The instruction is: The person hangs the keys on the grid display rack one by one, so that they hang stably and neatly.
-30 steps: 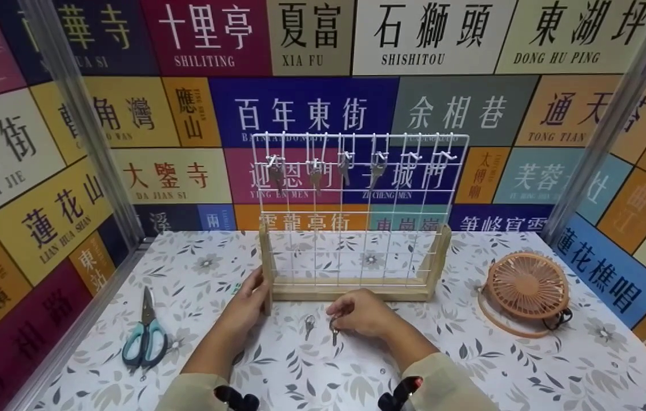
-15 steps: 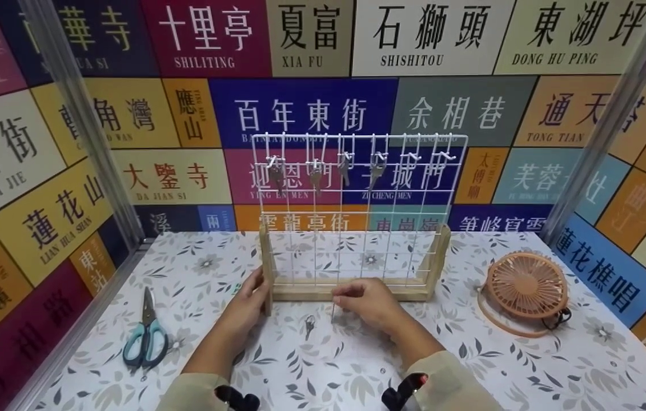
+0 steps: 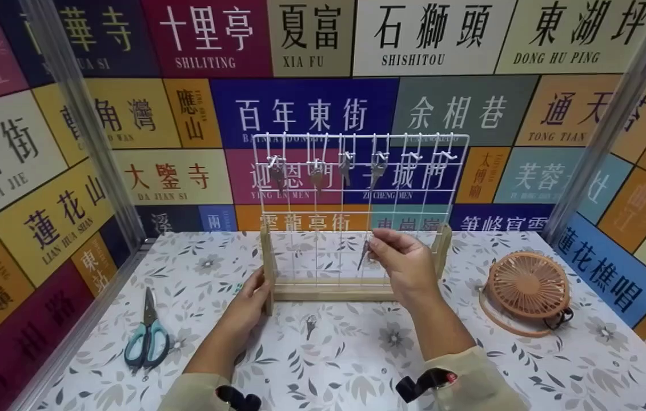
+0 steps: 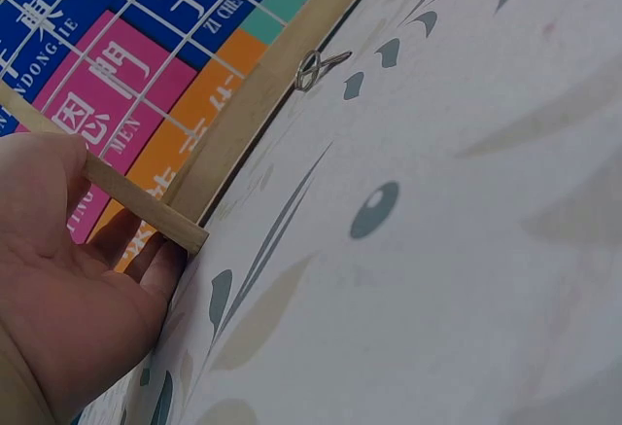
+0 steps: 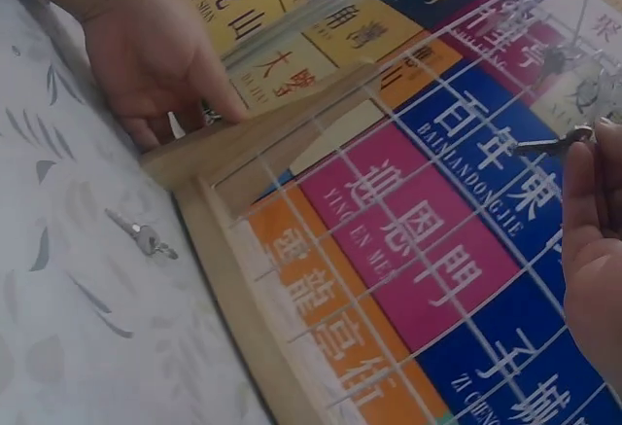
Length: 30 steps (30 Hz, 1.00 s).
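Observation:
A white wire grid rack stands upright in a wooden base. My left hand grips the wooden side post at the rack's left end, thumb on one face and fingers behind it. In front of the wire grid, at its lower right, my right hand pinches a key whose blade points down. The right wrist view shows the same key between thumb and fingertips. Several keys hang from white hooks along the top. Another key with a ring lies on the table before the base.
Scissors with teal and dark handles lie at the left. An orange fan stands on the right side of the table, which has a leaf-patterned cover. Behind rises a wall of coloured signs.
My right hand has lifted the key from the table, raising it up and to the right before the grid. The left hand keeps its place on the post.

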Available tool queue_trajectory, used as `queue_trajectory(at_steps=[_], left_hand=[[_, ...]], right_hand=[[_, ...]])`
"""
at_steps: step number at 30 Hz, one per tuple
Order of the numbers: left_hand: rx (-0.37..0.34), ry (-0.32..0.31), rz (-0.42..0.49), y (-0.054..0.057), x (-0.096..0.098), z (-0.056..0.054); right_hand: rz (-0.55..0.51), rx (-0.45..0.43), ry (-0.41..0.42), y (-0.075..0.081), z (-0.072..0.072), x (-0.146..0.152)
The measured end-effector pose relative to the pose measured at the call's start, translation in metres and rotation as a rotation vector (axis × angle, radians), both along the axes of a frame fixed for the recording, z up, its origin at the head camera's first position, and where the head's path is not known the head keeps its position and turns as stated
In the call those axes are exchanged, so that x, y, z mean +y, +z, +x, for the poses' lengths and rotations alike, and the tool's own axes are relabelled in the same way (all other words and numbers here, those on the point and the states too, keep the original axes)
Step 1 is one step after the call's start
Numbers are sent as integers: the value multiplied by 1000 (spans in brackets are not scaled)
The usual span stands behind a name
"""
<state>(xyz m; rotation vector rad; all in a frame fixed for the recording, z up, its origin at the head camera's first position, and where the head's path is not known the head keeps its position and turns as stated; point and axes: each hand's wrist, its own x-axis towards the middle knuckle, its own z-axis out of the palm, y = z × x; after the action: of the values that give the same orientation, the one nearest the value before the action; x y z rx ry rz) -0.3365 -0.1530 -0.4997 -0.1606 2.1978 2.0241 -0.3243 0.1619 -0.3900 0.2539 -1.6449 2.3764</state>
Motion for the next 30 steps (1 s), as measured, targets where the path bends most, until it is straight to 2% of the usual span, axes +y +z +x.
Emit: queue_trajectory(at_steps=[3, 8, 12, 15, 21, 30], left_hand=[[-2, -3, 2, 1, 1, -1], [-2, -6, -3, 2, 1, 0], [-3, -7, 4, 3, 1, 0], [-19, -2, 2, 3, 1, 1], [-32, 6, -14, 2, 1, 0], [3, 2, -3, 0, 1, 1]], right_hand=[[-77, 26, -28, 22, 3, 8], [-95, 53, -75, 61, 4, 26], [-142, 50, -79, 88, 4, 37], [-180, 58, -69, 103, 4, 43], [-209, 64, -66, 117, -1, 47], [-202, 64, -82, 121, -5, 45]])
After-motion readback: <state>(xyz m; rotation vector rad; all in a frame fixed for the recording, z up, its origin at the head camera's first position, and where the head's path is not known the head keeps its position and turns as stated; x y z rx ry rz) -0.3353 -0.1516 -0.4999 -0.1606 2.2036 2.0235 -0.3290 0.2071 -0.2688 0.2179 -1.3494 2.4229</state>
